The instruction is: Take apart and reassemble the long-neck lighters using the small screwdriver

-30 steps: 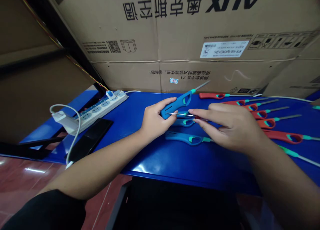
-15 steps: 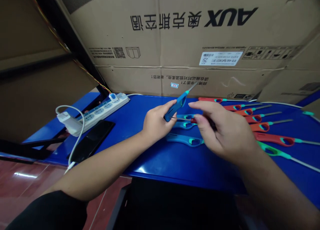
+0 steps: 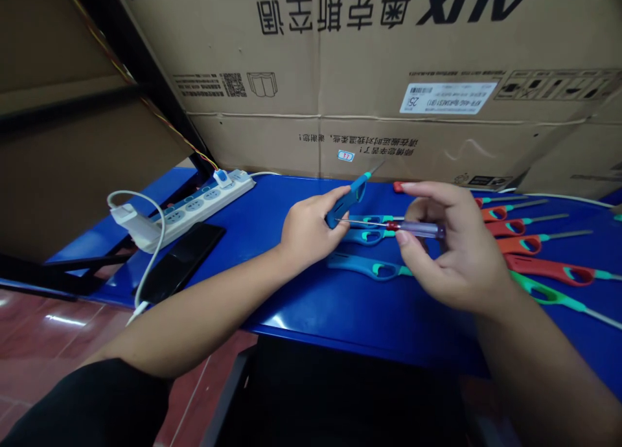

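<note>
My left hand (image 3: 302,232) is closed around the handle of a blue long-necked lighter (image 3: 346,201), whose metal nozzle points up and to the right. In my right hand (image 3: 469,259) is a screwdriver (image 3: 420,229) with a clear purple handle and a red collar. The thumb lies along its near side, the index finger is stretched above it, and the other fingers are curled behind. Its thin shaft runs left to the lower end of the lighter, and the tip meets it near my left thumb. More blue lighters (image 3: 364,265) lie on the table below and behind.
Red and orange lighters (image 3: 549,265) and a green lighter (image 3: 544,293) lie at the right of the blue table (image 3: 301,311). On the left are a power strip (image 3: 194,207) with a white charger (image 3: 130,223) and a black phone (image 3: 182,262). A large cardboard box (image 3: 359,58) stands behind.
My right hand has loosened and opened out, so the screwdriver's purple handle now shows. The lighter stays in my left hand, and the view has shifted slightly.
</note>
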Demonstrator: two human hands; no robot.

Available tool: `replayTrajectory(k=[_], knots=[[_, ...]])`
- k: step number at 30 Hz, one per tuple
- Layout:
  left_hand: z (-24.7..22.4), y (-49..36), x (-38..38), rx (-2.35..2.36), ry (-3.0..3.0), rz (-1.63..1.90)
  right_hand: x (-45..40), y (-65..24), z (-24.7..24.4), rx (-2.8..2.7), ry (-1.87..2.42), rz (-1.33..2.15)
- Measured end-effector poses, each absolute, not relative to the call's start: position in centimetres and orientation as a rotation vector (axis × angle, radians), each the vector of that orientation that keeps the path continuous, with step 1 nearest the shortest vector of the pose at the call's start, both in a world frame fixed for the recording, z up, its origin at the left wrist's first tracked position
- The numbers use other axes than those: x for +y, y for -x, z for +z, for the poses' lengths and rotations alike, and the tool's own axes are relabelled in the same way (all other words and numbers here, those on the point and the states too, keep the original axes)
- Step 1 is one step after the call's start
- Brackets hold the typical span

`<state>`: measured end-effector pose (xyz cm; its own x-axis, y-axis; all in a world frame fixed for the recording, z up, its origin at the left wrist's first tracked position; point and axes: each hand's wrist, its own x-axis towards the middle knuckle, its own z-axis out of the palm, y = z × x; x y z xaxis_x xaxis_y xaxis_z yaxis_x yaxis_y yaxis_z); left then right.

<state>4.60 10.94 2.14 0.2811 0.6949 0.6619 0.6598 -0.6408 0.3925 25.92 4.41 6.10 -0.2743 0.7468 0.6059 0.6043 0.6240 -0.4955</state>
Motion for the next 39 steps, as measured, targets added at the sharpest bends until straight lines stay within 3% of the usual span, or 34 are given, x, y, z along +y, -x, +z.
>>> replayTrajectory(k=[6, 13, 19, 29, 39], knots=[[2.0, -4.7, 10.8, 1.316, -2.523, 1.261, 4.1, -26.1, 6.3, -1.958, 1.201, 0.128], [2.0, -4.8, 10.9, 1.327, -2.525, 1.238, 4.6, -26.3, 5.5, -1.982, 0.993, 0.154], [2.1, -4.9, 10.6, 1.333, -2.544, 1.204, 4.0, -26.1, 5.8, -1.863, 1.176, 0.007], [1.8, -4.8, 11.2, 1.387, -2.524, 1.163, 4.4, -25.5, 5.3, -1.883, 1.143, 0.290], [1.9, -4.9, 11.1, 1.386, -2.533, 1.165, 4.6, -25.7, 4.8, -1.815, 1.083, 0.353]])
